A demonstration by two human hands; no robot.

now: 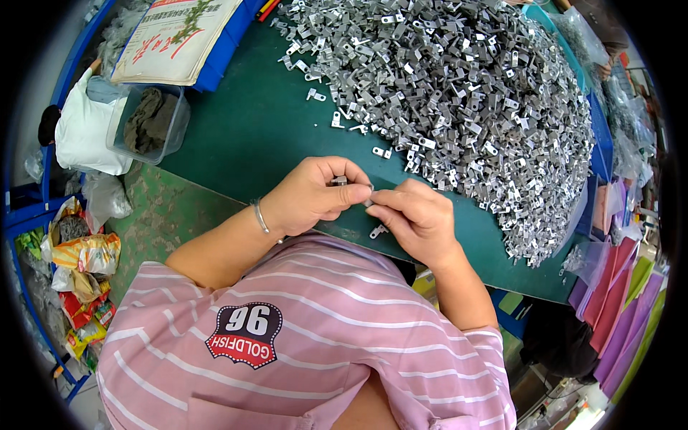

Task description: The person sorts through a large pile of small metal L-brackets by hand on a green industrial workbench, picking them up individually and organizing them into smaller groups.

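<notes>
Close to the table's near edge, my left hand (315, 195) and my right hand (419, 221) meet fingertip to fingertip. Pinched between them is a small metal bracket (369, 202), mostly covered by the fingers. Another grey metal piece (338, 180) shows inside the curl of my left hand. One loose bracket (378, 231) lies on the green table beside my right hand's fingers. Beyond my hands spreads a big heap of small silvery bent brackets (459, 93), many with a hole in one tab. A few stray ones lie at the heap's near edge.
The green tabletop (229, 136) carries a blue tray (223, 54) with printed papers (172, 43) at the far left. A clear plastic tub (175, 129) holding dark cloth sits at the left edge. Coloured bags (86, 251) hang left; folded coloured sheets (616, 294) are at right.
</notes>
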